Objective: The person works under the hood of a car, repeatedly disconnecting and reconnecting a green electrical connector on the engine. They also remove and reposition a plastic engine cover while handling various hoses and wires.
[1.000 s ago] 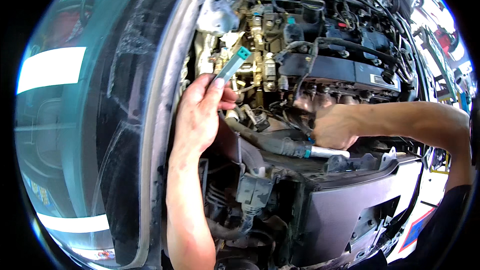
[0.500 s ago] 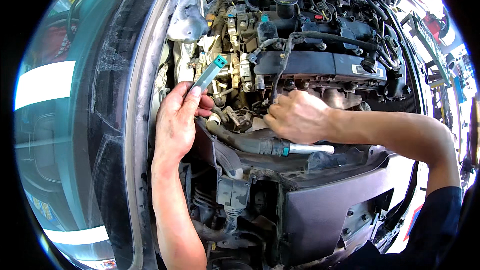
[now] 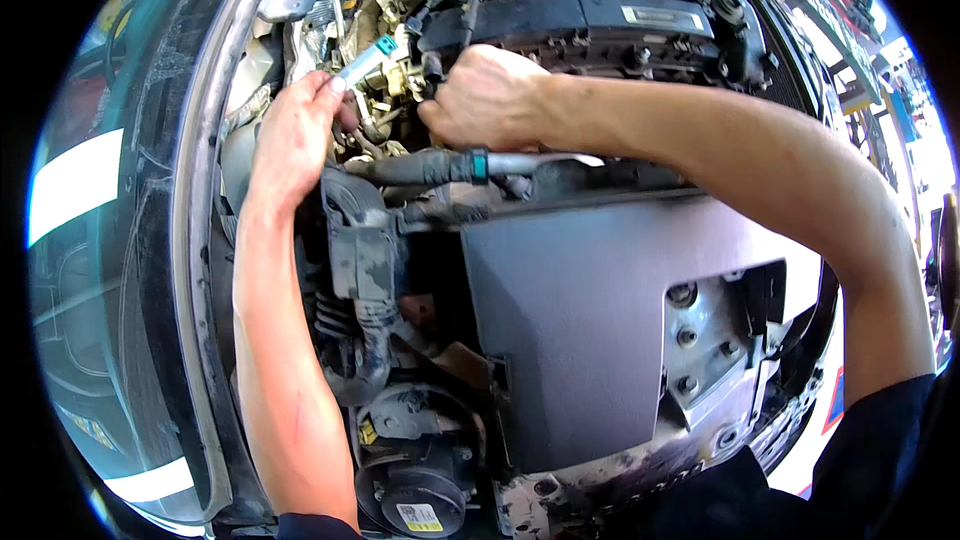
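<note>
My left hand [image 3: 292,140] grips a slim grey bar-shaped inspection light [image 3: 364,64] with a teal end, which points up and right over the engine's left end. The metal fittings [image 3: 385,20] around it look brightly lit. My right hand [image 3: 492,98] is closed low in front of the engine [image 3: 530,24], knuckles up. A thin black cable [image 3: 472,10] runs down to the fingers. Whatever they hold is hidden behind the hand. Just below lies a grey hose [image 3: 415,169] with a teal-marked clamp [image 3: 480,167], and a bare metal pipe continues from it.
A dark plastic cover [image 3: 565,310] spans the near middle. Bolts sit on a metal bracket [image 3: 705,345] in its cutout. At lower left is a round black unit [image 3: 412,475] with a label. The windshield [image 3: 100,290] runs along the left side.
The view has shifted, so the engine and both hands sit higher and further left. The left hand still grips the inspection light; the right hand stays closed beside the engine.
</note>
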Tool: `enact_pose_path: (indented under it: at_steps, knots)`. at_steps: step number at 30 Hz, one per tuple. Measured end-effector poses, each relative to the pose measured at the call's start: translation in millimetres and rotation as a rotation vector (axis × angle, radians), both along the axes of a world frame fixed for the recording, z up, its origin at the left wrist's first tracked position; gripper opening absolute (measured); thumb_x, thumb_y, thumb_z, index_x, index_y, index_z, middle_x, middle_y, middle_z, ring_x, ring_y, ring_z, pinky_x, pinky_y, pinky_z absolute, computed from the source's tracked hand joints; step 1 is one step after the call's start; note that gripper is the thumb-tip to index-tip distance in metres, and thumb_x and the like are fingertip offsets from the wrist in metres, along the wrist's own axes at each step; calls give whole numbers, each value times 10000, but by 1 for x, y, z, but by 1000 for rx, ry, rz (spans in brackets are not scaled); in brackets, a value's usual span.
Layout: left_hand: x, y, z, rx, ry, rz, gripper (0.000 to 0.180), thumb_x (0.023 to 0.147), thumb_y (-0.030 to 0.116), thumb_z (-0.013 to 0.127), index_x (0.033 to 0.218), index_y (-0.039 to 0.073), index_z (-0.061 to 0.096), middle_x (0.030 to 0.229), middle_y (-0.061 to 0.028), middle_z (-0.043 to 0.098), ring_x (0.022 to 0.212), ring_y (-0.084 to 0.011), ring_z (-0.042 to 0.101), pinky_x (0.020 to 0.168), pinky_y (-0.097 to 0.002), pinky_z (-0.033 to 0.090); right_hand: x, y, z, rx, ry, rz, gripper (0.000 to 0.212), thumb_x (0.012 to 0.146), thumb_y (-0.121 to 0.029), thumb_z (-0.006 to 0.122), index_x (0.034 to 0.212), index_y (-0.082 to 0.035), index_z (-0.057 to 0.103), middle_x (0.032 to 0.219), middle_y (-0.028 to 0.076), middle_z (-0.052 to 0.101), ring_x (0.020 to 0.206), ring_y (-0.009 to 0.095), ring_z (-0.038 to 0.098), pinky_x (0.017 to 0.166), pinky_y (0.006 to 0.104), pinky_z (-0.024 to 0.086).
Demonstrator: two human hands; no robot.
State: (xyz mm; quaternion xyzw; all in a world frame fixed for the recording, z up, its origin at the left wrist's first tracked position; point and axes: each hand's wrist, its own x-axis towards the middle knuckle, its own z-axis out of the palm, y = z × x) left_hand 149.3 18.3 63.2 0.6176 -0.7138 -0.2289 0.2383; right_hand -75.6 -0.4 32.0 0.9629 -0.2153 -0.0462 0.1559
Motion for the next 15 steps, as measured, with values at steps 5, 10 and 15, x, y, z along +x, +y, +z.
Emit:
enact_pose_path:
  at_steps: [5, 10, 15]
  knots:
    - [1, -7, -10, 13, 61, 33, 365, 997, 322, 483, 869, 20, 643, 658, -33, 537, 643, -153, 492, 628, -318, 373, 5, 1, 7, -64, 148, 19, 135, 791, -121, 661, 854, -4, 641, 738, 110, 709, 704, 264, 722, 586, 391, 564]
    - [7, -10, -14, -20, 11, -2, 401, 990, 355, 480, 788, 36, 615, 651, -61, 535, 644, -184, 508, 647, -344, 388, 8, 2, -4, -405, 192, 49, 118, 831, -278, 675, 823, -162, 697, 1030, -38, 659, 1038, 138, 557, 813, 304, 443]
    - [15, -18, -15, -15, 17, -31, 411, 997, 378, 490, 769, 59, 614, 633, -6, 494, 629, -128, 447, 620, -305, 346, 6, -1, -5, -531, 102, 154, 65, 790, -289, 695, 839, -247, 707, 1179, -62, 568, 1142, 113, 488, 910, 306, 385]
